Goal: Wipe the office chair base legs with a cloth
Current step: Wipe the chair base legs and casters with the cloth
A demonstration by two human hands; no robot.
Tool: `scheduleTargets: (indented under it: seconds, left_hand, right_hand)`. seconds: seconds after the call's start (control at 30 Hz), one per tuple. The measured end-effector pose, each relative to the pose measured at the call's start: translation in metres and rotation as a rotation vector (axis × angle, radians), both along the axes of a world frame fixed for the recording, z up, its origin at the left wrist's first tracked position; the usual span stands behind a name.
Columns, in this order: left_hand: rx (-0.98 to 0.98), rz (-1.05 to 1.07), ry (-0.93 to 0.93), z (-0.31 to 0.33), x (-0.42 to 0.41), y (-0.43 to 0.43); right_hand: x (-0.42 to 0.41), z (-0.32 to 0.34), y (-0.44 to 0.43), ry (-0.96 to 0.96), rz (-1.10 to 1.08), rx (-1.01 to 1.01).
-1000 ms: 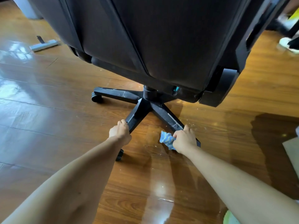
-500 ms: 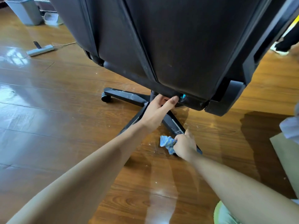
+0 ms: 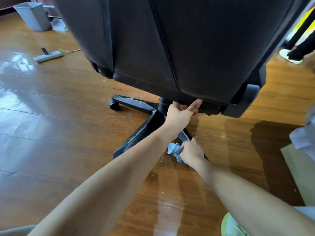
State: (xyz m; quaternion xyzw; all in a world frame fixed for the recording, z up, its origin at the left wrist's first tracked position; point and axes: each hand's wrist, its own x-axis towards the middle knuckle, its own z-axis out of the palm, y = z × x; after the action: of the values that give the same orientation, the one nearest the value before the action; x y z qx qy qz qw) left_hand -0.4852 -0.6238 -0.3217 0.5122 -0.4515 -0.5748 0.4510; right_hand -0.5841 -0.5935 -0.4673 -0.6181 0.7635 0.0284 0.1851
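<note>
A black office chair [image 3: 170, 48] fills the upper view, its back towards me. Below it the black star base [image 3: 136, 104] spreads dusty legs over the wooden floor, with one castor [image 3: 113, 105] showing at the far left. My left hand [image 3: 180, 113] grips the lower edge of the seat, thumb on top and fingers curled underneath. My right hand [image 3: 192, 153] holds a crumpled blue and white cloth [image 3: 174, 150] against the near right leg [image 3: 185, 136], most of which my hand and arm hide.
A grey bin [image 3: 33, 16] stands at the back left and a white power strip [image 3: 46, 56] lies on the floor nearby. Another person's legs and white shoe [image 3: 289, 57] are at the far right. Cardboard [image 3: 300, 171] lies at the right edge.
My left hand left the near left leg, rose and took hold of the seat's lower edge. My right hand stayed on the near right leg with the cloth. The camera tilted up.
</note>
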Motion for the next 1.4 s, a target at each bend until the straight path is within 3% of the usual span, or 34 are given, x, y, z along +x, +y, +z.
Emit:
scheduleTargets:
  seconds: [0.2,0.3,0.37,0.57,0.8,0.97,1.07,1.2,1.4]
  left_hand:
    - [0.309,-0.117,0.473,0.021,-0.005,-0.018]
    - [0.335,0.105,0.747,0.018,0.030,-0.034]
    - [0.303,0.203,0.796,0.016,0.052,-0.040]
    - [0.280,0.182,0.803,0.010,0.056,-0.034]
    - [0.193,0.019,0.677,-0.006,0.068,-0.028]
    - [0.160,-0.080,0.626,-0.008,0.078,-0.031]
    - [0.180,-0.095,0.581,-0.008,0.084,-0.035]
    - [0.186,-0.138,0.526,-0.008,0.095,-0.036]
    - [0.175,-0.174,0.521,-0.007,0.112,-0.033]
  right_hand:
    - [-0.003,-0.005,-0.004,0.048,0.017,-0.007]
    - [-0.005,-0.009,-0.003,0.037,0.005,0.004]
    - [-0.001,-0.011,0.000,0.028,-0.011,0.007]
    - [0.026,-0.012,0.013,-0.001,-0.044,0.010]
    - [0.050,-0.003,0.019,-0.072,0.047,0.162]
    - [0.053,0.029,-0.017,-0.376,-0.071,0.279]
    - [0.043,0.060,-0.049,-0.295,-0.081,0.292]
    - [0.032,0.074,-0.084,-0.351,-0.127,0.086]
    - [0.051,0.039,-0.097,-0.032,0.122,-0.400]
